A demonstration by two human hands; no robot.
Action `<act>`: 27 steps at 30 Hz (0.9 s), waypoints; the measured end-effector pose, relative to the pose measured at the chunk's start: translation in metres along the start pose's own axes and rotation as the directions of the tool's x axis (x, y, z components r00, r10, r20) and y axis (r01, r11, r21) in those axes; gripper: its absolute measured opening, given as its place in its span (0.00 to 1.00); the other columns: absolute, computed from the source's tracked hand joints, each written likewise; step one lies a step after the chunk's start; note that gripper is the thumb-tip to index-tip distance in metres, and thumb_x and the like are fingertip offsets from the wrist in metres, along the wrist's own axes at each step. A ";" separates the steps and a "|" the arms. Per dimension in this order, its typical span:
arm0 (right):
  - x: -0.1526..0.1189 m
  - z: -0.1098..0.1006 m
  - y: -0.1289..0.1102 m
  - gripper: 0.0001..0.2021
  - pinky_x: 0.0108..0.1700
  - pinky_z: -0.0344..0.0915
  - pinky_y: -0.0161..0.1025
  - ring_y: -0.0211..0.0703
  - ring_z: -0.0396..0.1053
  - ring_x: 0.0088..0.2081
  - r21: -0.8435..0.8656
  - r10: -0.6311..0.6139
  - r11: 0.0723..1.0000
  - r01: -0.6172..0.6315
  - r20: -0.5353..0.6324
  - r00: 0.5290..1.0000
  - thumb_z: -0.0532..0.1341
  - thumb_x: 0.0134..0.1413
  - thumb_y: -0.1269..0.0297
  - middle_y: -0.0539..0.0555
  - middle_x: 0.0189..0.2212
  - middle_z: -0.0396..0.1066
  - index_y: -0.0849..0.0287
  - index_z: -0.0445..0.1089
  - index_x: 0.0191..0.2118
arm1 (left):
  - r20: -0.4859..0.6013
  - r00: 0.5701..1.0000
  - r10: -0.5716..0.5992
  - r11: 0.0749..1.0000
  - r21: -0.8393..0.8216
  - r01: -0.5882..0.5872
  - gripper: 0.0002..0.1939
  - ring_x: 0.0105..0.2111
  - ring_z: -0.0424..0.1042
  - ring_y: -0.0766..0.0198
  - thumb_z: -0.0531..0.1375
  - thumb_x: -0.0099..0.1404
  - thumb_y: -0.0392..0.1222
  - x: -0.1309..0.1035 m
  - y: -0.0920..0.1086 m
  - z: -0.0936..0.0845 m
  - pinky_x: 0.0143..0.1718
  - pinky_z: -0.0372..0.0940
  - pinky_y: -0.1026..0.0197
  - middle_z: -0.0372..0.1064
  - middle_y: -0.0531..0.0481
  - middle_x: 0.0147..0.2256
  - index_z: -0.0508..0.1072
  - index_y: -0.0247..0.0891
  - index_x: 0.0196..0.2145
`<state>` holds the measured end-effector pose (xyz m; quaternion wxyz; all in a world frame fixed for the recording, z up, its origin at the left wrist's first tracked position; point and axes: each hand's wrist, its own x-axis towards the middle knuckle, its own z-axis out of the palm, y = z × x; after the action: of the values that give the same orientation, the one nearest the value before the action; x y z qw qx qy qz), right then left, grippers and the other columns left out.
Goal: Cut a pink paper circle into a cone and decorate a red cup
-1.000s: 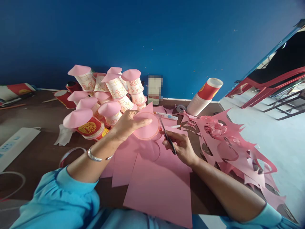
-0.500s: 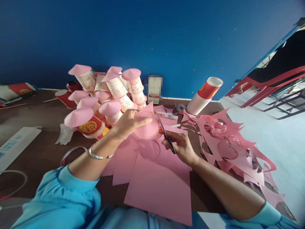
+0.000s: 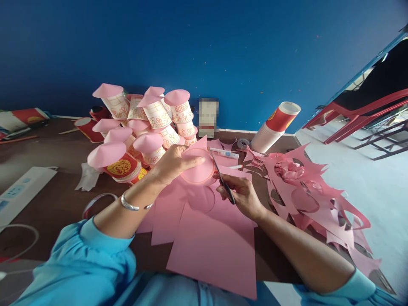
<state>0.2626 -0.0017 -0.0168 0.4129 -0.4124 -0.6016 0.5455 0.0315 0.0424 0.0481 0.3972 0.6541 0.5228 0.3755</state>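
Between thumb and fingers, my left hand (image 3: 174, 165) grips a piece of pink paper (image 3: 198, 171) with a round outline and a pointed corner still on its upper edge. My right hand (image 3: 244, 193) is closed round the dark handles of a pair of scissors (image 3: 227, 185). Their blades point up and lie along the right edge of the held paper. Below both hands, several pink sheets (image 3: 216, 250) overlap on the brown table (image 3: 127, 265). A white marker (image 3: 225, 153) rests just beyond the scissors' tips.
Paper cups with pink cone tops (image 3: 148, 144) stand in a cluster at left. Pink paper scraps (image 3: 306, 191) spread along the right. Behind them are a tilted cup stack (image 3: 269, 138) and a tape roll (image 3: 244, 143). A white power strip (image 3: 27, 189) lies far left, before a blue wall (image 3: 223, 55).
The view has shifted very slightly. Both hands, the pink paper and the scissors keep nearly the same positions relative to one another.
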 end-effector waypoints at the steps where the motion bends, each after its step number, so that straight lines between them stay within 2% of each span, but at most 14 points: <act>1: 0.000 0.000 0.000 0.27 0.27 0.67 0.36 0.35 0.63 0.22 0.001 0.004 1.000 -0.004 0.003 1.000 0.74 0.50 0.46 0.47 0.21 0.68 0.63 0.81 0.48 | 0.012 1.000 0.000 1.000 0.001 0.000 0.17 0.31 0.63 0.64 0.68 0.58 0.52 0.000 0.000 0.000 0.35 0.58 0.59 0.64 0.55 0.26 0.69 0.38 0.24; 11: 0.001 -0.001 0.000 0.23 0.27 0.64 0.36 0.35 0.64 0.24 0.046 0.036 0.998 -0.036 0.012 0.999 0.73 0.52 0.51 0.47 0.22 0.68 0.62 0.81 0.49 | 0.035 0.999 -0.014 1.000 -0.007 0.014 0.20 0.28 0.58 0.66 0.68 0.58 0.52 -0.001 0.006 -0.001 0.33 0.58 0.60 0.59 0.56 0.24 0.63 0.40 0.21; 22: 0.001 0.000 0.001 0.27 0.27 0.65 0.37 0.35 0.63 0.24 0.037 0.055 0.998 -0.056 0.015 0.998 0.74 0.50 0.47 0.47 0.22 0.67 0.64 0.81 0.49 | 0.039 0.999 0.012 1.000 -0.017 -0.012 0.18 0.32 0.64 0.62 0.68 0.58 0.52 0.000 0.004 0.000 0.38 0.64 0.60 0.65 0.54 0.26 0.68 0.39 0.23; 27: 0.000 -0.001 0.001 0.27 0.27 0.64 0.36 0.35 0.62 0.24 0.049 0.056 0.997 -0.056 0.016 0.998 0.75 0.49 0.48 0.47 0.21 0.67 0.63 0.81 0.49 | 0.050 0.999 -0.017 1.000 -0.021 0.018 0.20 0.29 0.64 0.63 0.68 0.58 0.53 0.000 0.004 -0.001 0.35 0.64 0.60 0.63 0.55 0.24 0.65 0.40 0.21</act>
<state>0.2634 -0.0011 -0.0175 0.4031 -0.4147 -0.5790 0.5747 0.0322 0.0419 0.0519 0.4205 0.6542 0.5145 0.3613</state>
